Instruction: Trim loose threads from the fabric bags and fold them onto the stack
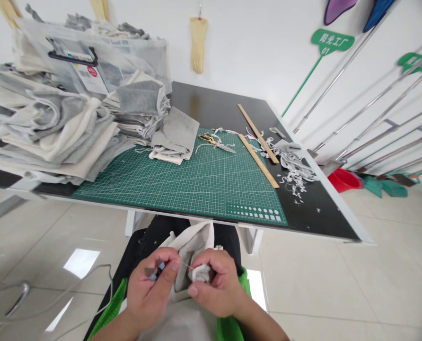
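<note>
left hand (149, 289) is gripping a small blue object (153, 276) and pinching thread (186, 265) | right hand (220, 286) is clamping bunched grey-white fabric (201, 273) | thread is running between the hands

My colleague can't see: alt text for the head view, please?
The left hand holds a thread running to gray fabric bunched in the right hand. Beyond, gold-handled scissors lie on a green cutting mat near stacked cloth.
</note>
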Motion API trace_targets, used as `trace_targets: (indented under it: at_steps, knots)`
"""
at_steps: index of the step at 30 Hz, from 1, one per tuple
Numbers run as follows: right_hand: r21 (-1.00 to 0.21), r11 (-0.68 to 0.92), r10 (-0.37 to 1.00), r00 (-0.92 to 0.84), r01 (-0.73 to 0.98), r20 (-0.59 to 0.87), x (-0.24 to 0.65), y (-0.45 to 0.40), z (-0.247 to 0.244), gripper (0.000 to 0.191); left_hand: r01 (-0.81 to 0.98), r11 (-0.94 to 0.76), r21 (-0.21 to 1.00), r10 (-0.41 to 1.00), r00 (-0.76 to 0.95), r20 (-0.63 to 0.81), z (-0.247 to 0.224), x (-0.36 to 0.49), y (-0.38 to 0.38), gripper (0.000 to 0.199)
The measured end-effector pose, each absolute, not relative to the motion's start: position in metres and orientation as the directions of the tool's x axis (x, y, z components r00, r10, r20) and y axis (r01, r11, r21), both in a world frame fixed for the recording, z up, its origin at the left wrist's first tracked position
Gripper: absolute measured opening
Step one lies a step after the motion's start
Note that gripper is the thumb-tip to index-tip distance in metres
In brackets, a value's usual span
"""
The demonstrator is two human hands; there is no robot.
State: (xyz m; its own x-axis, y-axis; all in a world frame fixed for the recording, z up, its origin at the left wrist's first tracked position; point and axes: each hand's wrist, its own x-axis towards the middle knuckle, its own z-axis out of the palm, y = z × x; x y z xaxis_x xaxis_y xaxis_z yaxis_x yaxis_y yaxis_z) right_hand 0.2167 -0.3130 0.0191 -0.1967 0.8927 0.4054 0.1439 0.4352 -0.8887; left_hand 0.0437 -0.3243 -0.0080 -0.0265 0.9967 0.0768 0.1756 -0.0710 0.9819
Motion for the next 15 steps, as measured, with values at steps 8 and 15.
trace_targets:
  at_steps: [8,15]
  knots:
    - [-0.851,0.499,0.865,-0.158,0.165,0.477,0.216,-0.312,0.021,0.008,0.102,-0.02,0.995,0.987,-0.156,0.036,0.005,0.056,-0.33,0.021]
    - [-0.84,0.523,0.851,-0.152,0.147,0.503,0.215,-0.309,0.023,0.009,-0.104,-0.059,0.993,0.988,-0.149,0.043,0.014,0.056,-0.339,0.045]
